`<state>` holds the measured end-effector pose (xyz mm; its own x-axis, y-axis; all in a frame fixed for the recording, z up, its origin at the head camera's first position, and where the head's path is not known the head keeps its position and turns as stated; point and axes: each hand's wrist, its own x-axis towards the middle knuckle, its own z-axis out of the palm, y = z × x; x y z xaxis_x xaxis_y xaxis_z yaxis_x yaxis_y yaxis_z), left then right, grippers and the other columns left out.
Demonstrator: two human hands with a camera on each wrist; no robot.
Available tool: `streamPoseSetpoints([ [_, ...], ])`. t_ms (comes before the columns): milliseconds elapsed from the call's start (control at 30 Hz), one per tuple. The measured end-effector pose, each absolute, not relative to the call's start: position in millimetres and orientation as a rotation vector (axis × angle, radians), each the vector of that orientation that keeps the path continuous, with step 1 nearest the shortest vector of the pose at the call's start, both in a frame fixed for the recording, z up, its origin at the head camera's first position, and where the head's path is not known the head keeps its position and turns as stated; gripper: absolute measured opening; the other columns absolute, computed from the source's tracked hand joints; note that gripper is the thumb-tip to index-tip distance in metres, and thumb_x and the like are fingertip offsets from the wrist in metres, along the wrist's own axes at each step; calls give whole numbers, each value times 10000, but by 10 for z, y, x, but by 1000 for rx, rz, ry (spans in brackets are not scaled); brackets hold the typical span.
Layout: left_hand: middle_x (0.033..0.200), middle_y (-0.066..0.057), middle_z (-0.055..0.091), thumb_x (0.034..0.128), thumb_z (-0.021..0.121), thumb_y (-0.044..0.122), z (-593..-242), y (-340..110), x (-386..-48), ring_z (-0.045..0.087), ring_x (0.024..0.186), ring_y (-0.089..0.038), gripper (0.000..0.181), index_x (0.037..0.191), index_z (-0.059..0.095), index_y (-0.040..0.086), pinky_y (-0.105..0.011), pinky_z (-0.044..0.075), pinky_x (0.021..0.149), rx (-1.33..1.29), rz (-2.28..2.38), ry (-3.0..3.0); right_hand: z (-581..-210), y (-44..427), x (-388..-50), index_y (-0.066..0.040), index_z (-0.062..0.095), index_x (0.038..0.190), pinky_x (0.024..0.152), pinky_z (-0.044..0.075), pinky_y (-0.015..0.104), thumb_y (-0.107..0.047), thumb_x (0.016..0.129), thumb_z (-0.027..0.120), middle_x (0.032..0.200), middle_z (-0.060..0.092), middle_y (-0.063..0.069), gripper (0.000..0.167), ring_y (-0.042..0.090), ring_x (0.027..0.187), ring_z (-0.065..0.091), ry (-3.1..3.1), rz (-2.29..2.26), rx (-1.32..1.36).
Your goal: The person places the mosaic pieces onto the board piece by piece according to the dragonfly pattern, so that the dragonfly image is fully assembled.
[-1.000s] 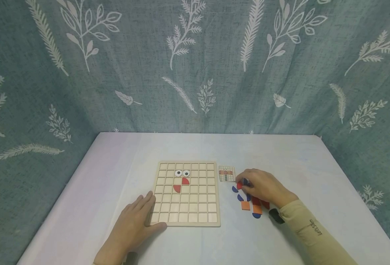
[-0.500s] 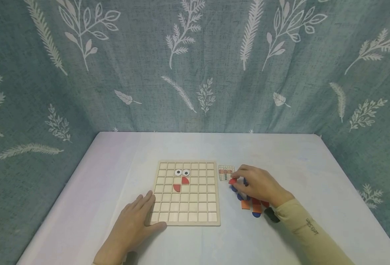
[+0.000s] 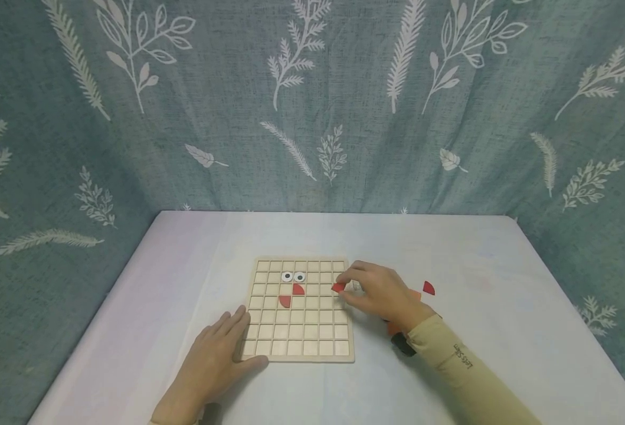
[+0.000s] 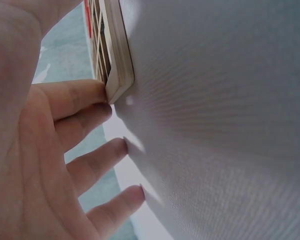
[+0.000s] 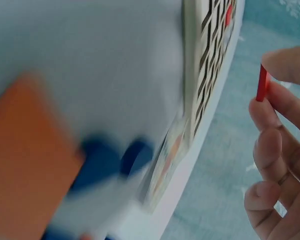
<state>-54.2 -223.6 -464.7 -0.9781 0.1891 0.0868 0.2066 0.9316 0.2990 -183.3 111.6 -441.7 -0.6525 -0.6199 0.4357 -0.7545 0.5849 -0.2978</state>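
My right hand (image 3: 378, 292) pinches a red quarter-circle tile (image 3: 337, 287) between thumb and fingertips, over the right edge of the wooden grid board (image 3: 309, 332). The right wrist view shows the tile (image 5: 262, 84) edge-on, raised off the board. Two round eye pieces (image 3: 293, 277) sit side by side in the board's upper cells. Below them lie two red quarter-circle tiles, an upper one (image 3: 298, 289) and a lower one (image 3: 285, 301). My left hand (image 3: 211, 360) rests at the board's lower left corner, fingers spread, touching its edge.
A small pattern card (image 5: 165, 165) lies right of the board, mostly covered by my right hand in the head view. Orange tiles (image 5: 30, 160) and blue tiles (image 5: 102, 162) lie beyond it, partly under the forearm. Another red tile (image 3: 429, 288) lies farther right.
My right hand has lifted a red quarter-circle tile from the loose pieces and carried it left, past the card, to the board's right edge. The left hand has stayed in place.
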Motion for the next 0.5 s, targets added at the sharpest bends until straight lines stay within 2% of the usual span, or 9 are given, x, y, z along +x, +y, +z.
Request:
streamPoseSetpoints([
  [333,1538,-151,470,830,737,622,-4643,-2232,-541,434,1394,-438,917,1469,510,3,-597,372,1121,-320,-487,-3016,-4441,620,-1880,-185,769,1006,611,561,246,-226,867,788,988,722,-55,147,139,797,695,-2440,697,1099],
  [500,1532,-153,478,832,733,625,-4653,-2236,-539,443,1386,-441,916,1465,514,1,-598,382,1112,-332,-483,-3010,-4465,440,-1913,-198,772,1040,700,589,283,-282,885,781,1008,729,-66,177,122,862,703,-2507,642,1113],
])
